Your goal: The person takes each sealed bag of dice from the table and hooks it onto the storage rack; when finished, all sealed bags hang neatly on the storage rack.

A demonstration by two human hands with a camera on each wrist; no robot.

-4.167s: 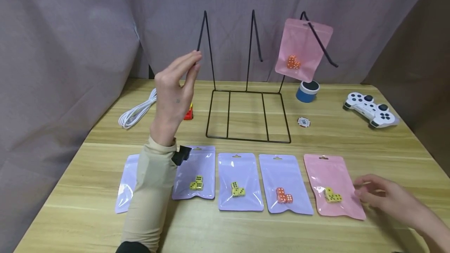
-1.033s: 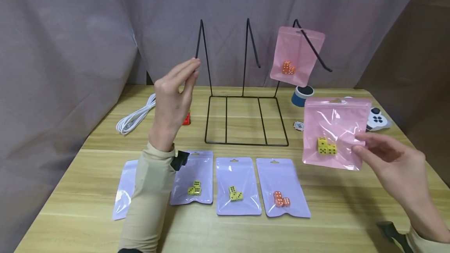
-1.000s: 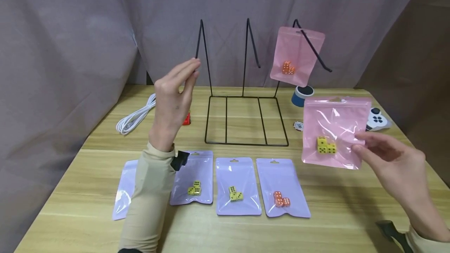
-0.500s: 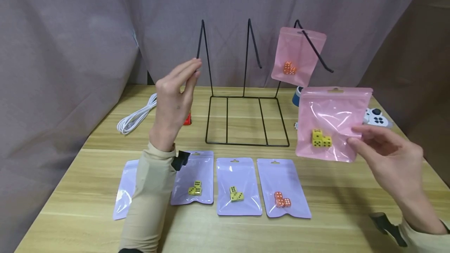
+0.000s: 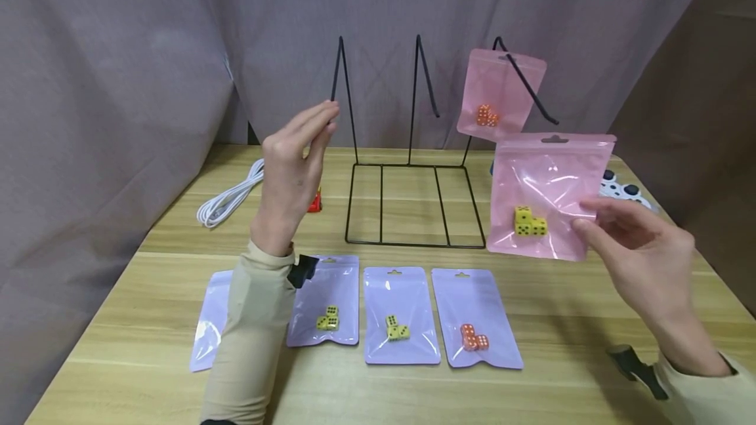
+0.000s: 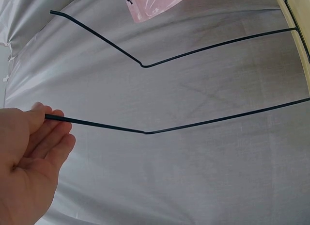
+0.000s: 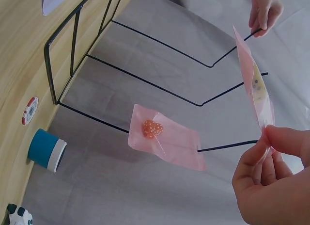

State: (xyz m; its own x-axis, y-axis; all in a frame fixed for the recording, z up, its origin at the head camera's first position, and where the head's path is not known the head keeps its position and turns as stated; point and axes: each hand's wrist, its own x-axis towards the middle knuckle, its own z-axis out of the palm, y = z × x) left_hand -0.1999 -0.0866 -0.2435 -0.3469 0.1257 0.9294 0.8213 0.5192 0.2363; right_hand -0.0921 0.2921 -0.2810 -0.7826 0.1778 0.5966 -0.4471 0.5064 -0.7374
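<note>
White controller (image 5: 619, 189) — partly behind held pink bag (image 5: 550, 192), head view.

The left hand (image 6: 31, 169) pinches a black hook (image 6: 99, 125) by its tip.

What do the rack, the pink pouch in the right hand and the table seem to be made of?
Rack: probably metal wire with a dark coating; thin, yet holding sharp bends.
Held pink pouch: likely glossy plastic film; bright highlights and creases show.
Table: wood or wood-print laminate; the grain fits both.

Pink pouch (image 5: 549, 189), three o'clock; its dice (image 5: 524, 228): yellow, black-spotted. Rack (image 5: 409, 164): black. Lilac pouch (image 5: 401, 303), six o'clock. Desk (image 5: 413, 399): yellowish, wood-grained.
</note>
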